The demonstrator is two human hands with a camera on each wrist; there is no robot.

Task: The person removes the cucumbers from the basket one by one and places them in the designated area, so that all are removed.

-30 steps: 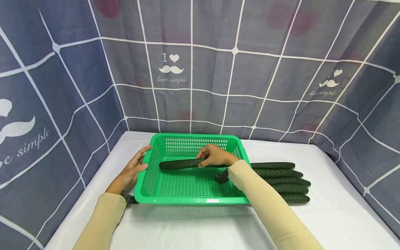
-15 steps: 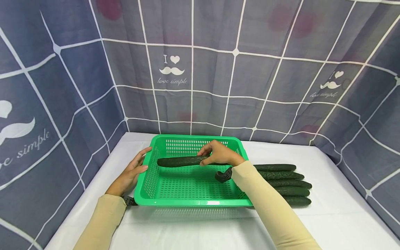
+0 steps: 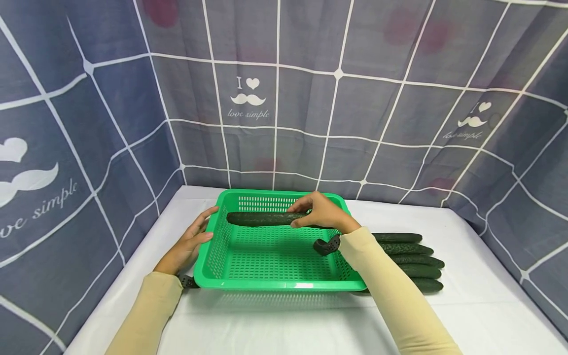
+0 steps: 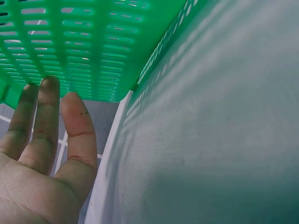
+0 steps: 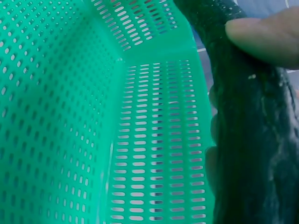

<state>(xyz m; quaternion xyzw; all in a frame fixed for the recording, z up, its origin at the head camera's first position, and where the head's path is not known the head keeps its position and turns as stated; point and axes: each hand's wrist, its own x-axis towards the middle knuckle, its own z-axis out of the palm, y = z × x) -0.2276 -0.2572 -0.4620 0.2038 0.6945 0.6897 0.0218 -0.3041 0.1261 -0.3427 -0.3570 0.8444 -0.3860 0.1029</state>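
My right hand [image 3: 326, 214] grips a long dark green cucumber [image 3: 257, 219] between thumb and fingers, level above the floor of a green plastic basket [image 3: 284, 285]. Up close, the right wrist view has the thumb [image 5: 268, 39] on one side of the bumpy cucumber [image 5: 252, 126] and fingertips at the other. Beside the basket's left end, my left hand [image 3: 188, 246] has its fingers extended to the rim. Seen from the left wrist, those fingers [image 4: 46, 107] are fairly straight against or very near the slotted wall [image 4: 84, 51].
Several cucumbers [image 3: 414, 261] lie side by side on the white-covered table [image 3: 266, 330], right of the basket and partly behind my right sleeve. A grey checked curtain [image 3: 301, 108] stands close behind and along both sides.
My right hand has lifted the cucumber higher over the basket floor, and it lies more level. The left hand keeps its place at the basket's left end.
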